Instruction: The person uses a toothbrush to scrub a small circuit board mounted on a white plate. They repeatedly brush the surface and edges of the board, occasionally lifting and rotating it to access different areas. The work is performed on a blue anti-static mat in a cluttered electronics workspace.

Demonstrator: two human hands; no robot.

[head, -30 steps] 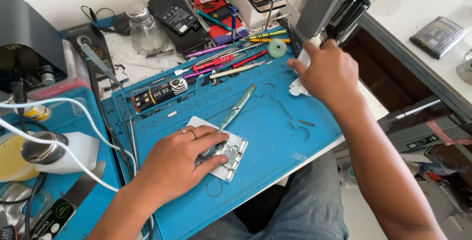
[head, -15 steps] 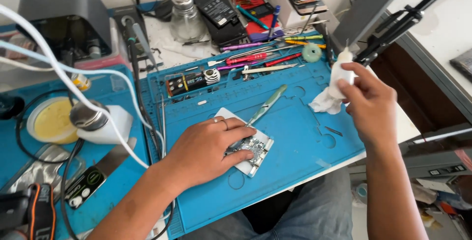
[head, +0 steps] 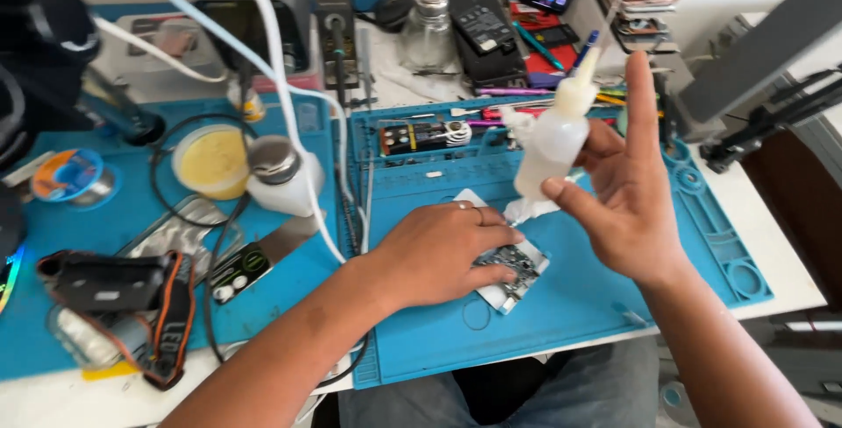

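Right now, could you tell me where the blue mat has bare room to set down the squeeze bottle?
Bare mat lies between the circuit board under the left hand and the mat's right rim, below the right hand holding the squeeze bottle. The far edge is crowded with tools.

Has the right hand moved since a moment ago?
Yes. The right hand came in from the blue mat's far right corner to above the circuit board.
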